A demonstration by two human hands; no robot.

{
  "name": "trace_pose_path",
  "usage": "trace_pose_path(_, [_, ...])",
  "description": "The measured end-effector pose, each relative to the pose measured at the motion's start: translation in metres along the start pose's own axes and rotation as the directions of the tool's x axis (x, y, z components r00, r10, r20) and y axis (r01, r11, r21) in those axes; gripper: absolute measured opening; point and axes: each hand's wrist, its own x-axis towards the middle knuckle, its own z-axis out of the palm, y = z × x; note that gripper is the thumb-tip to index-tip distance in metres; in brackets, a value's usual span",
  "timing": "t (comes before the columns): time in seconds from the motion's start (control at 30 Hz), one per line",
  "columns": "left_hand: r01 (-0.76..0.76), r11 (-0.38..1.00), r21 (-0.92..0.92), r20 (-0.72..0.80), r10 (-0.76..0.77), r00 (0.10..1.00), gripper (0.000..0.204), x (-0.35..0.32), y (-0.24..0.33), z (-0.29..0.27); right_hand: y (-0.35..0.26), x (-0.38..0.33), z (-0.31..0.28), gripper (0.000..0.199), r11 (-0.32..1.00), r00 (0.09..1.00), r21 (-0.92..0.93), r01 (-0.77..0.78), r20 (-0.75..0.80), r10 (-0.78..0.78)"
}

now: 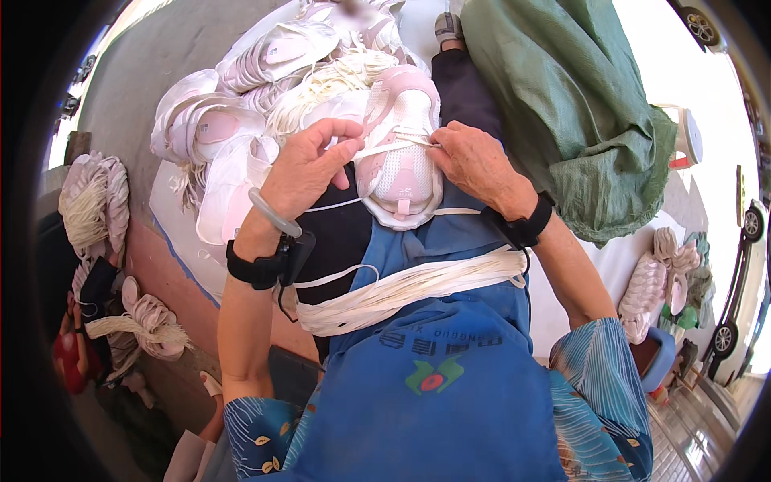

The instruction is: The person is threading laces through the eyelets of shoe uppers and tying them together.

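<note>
A pink and white shoe [401,153] lies on my lap, toe pointing away from me. My left hand [309,165] pinches a flat white lace [377,149] that runs across the shoe's eyelets. My right hand [474,161] grips the other end of that lace at the shoe's right side. A thick bundle of white laces [409,287] lies across my blue apron [450,377]. Both wrists wear black bands.
A heap of pink and white shoes [241,104] and loose laces lies ahead to the left. A green sack [562,104] sits to the right. More lace bundles [96,205] lie at the left, and stacked shoe parts [654,281] at the right.
</note>
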Motion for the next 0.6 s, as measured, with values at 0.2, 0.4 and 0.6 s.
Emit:
trace_pose_path(0.2, [-0.033, 0.745, 0.667, 0.143, -0.085, 0.986, 0.025, 0.031, -0.024, 0.017, 0.002, -0.006, -0.013, 0.016, 0.991, 0.982, 0.070, 0.111, -0.163, -0.098])
trace_pose_path(0.4, [0.103, 0.833, 0.543, 0.116, -0.196, 0.974, 0.023, 0.035, -0.016, 0.018, 0.003, -0.003, -0.026, 0.019, 0.774, 0.970, 0.605, -0.189, 0.237, 0.052])
trace_pose_path(0.6, [-0.085, 0.704, 0.705, 0.080, 0.039, 0.996, 0.024, 0.039, -0.019, 0.010, 0.029, 0.003, -0.029, 0.024, 0.625, 0.896, 0.643, -0.443, 0.340, 0.286])
